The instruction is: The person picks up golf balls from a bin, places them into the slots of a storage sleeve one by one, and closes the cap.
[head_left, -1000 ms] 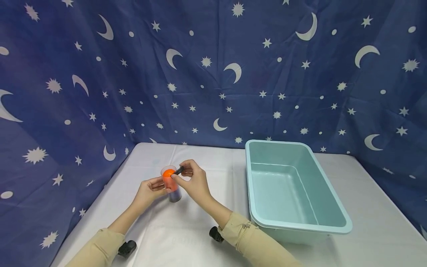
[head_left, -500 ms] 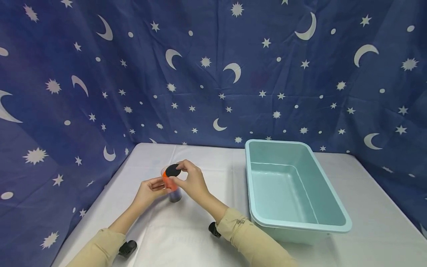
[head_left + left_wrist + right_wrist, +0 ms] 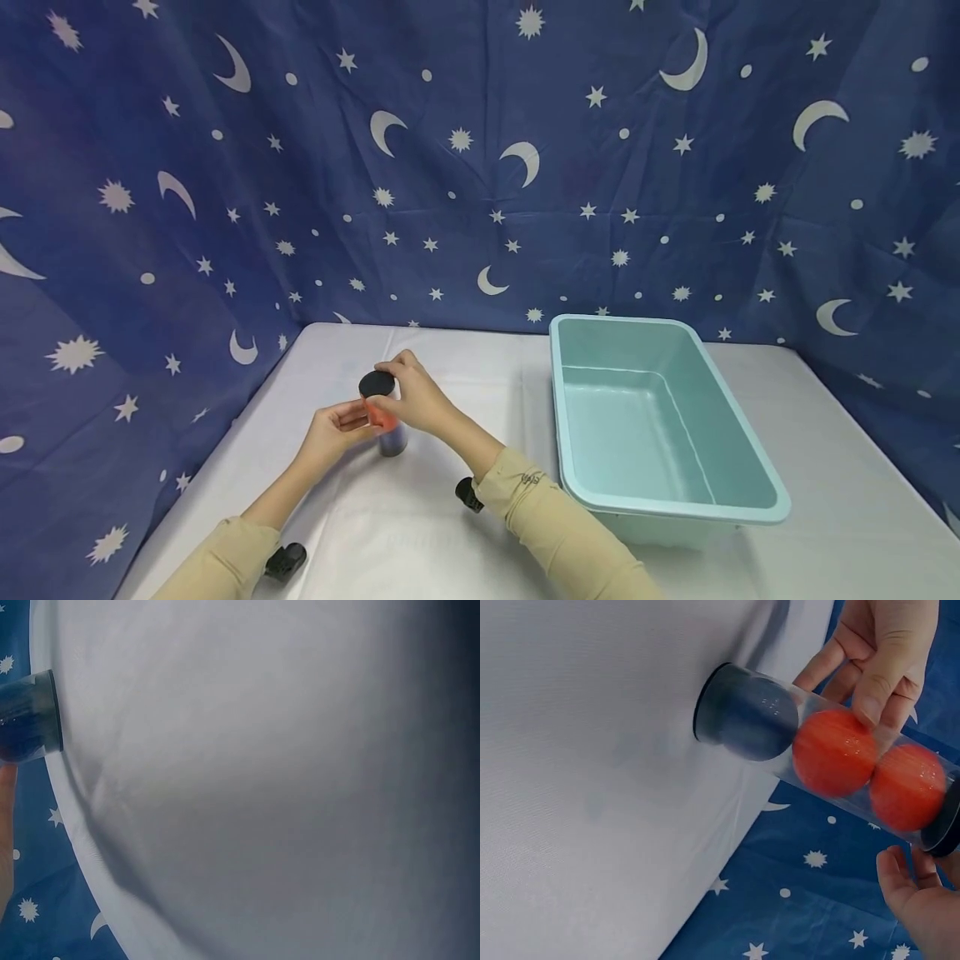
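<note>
A clear tube [image 3: 817, 757] stands with its dark base on the white tablecloth [image 3: 592, 750]. Inside it sit three balls in a row: a dark blue ball [image 3: 757, 720] nearest the base, then an orange ball [image 3: 832, 754], then a second orange ball [image 3: 907, 787] next to the black lid [image 3: 946, 829] at the tube's far end. The left hand [image 3: 881, 645] grips the tube's side, its fingers curled over the first orange ball. The right hand [image 3: 919, 900] shows at the lid end, fingertips close to the lid. Beyond the table's edge hangs a blue cloth [image 3: 802, 900] with white stars.

A tube [image 3: 387, 421] stands on the table [image 3: 420, 533], left of the tub [image 3: 660, 425]. Three balls [image 3: 832, 752] sit stacked inside it. A curtain [image 3: 480, 167] hangs behind.
</note>
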Motion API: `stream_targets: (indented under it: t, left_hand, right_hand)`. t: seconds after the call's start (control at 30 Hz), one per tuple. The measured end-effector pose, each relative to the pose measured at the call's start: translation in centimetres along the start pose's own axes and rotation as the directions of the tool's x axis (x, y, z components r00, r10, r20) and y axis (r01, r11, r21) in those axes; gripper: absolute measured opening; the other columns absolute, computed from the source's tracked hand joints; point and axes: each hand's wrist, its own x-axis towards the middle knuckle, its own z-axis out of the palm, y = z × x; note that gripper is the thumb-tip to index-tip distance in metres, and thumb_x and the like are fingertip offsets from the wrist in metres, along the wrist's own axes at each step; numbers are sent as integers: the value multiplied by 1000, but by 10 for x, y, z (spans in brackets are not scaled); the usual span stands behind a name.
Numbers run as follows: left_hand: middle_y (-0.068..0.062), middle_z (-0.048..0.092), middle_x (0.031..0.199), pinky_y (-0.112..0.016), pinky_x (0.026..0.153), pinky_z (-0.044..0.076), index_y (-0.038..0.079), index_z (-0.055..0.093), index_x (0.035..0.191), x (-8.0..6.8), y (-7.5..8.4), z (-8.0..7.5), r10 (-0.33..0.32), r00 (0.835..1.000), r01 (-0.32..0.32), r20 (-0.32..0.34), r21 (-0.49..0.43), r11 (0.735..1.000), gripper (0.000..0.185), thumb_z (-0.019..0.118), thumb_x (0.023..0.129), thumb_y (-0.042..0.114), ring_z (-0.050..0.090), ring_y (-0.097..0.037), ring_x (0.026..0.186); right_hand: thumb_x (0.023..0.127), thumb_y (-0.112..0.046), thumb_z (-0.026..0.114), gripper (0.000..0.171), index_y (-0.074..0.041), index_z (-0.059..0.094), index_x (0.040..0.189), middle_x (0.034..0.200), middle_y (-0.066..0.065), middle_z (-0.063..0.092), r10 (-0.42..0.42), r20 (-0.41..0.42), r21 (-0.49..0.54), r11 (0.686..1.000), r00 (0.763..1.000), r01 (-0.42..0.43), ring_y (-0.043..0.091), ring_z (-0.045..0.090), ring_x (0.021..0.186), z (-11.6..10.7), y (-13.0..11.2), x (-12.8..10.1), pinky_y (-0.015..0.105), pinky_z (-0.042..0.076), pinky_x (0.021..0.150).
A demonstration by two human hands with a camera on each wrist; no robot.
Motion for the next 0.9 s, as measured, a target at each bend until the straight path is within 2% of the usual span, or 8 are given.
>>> stream_targets:
  t: [0.07,0.13,0.2,0.27,0.47,0.7,0.77,0.9]
  left_hand:
    - [-4,70,107,-13,78,52,-17,51,123,-1,-1,0,3,1000,-3,5,1,1000,52,72,78,-2,63,7,87]
    - [-8,69,107,-13,77,52,-17,51,123,-1,-1,0,8,1000,-8,6,3,1000,52,72,78,-3,63,7,87]
    - [-14,68,109,-12,78,52,-17,51,123,-1,-1,0,10,1000,-10,-1,8,1000,52,72,78,-3,63,7,87]
    - [-17,67,110,-12,78,52,-17,51,123,-1,-1,0,10,1000,-10,-3,11,1000,52,72,78,-3,63,7,87]
    - [-6,70,106,-12,79,52,-17,51,123,-1,1,0,30,1000,-30,7,17,999,51,71,78,-4,62,8,88]
    - [-32,63,111,-13,79,52,-16,54,118,1,3,2,48,998,-49,29,46,998,47,72,77,-3,62,8,89]
    - [-28,64,110,-13,78,52,-16,54,117,1,3,1,34,999,-35,23,42,998,46,72,77,-3,62,8,89]
    - [-8,71,103,-13,77,52,-17,54,116,1,1,-1,13,1000,-14,11,37,999,45,73,76,-4,62,8,87]
  right_hand:
    - [86,-20,69,49,3,54,127,112,13,52,0,14,9,1000,1000,0,18,50,100,0,-1,0,26,44,91]
    - [86,-19,69,49,2,54,127,120,14,55,2,26,18,1000,1000,-2,21,53,109,0,-1,1,28,44,96]
    - [86,-19,69,49,1,53,128,126,15,57,8,35,29,1000,999,-9,23,56,113,0,-1,1,28,46,96]
    - [87,-18,69,48,1,53,128,127,14,59,13,44,29,999,999,-14,22,59,111,-1,-2,2,26,47,94]
    - [86,-17,69,45,2,56,125,120,13,64,-4,94,-69,998,996,10,18,63,97,-8,-8,5,19,49,83]
    - [85,-18,71,46,1,58,125,118,12,66,39,150,-144,989,988,-17,16,65,99,-14,-11,10,17,49,81]
    - [84,-18,72,45,0,59,124,117,11,67,40,160,-166,986,986,-13,15,65,99,-14,-10,12,17,49,81]
    - [83,-19,73,44,-2,62,122,115,8,68,39,183,-191,982,982,-4,13,64,100,-13,-10,16,16,49,83]
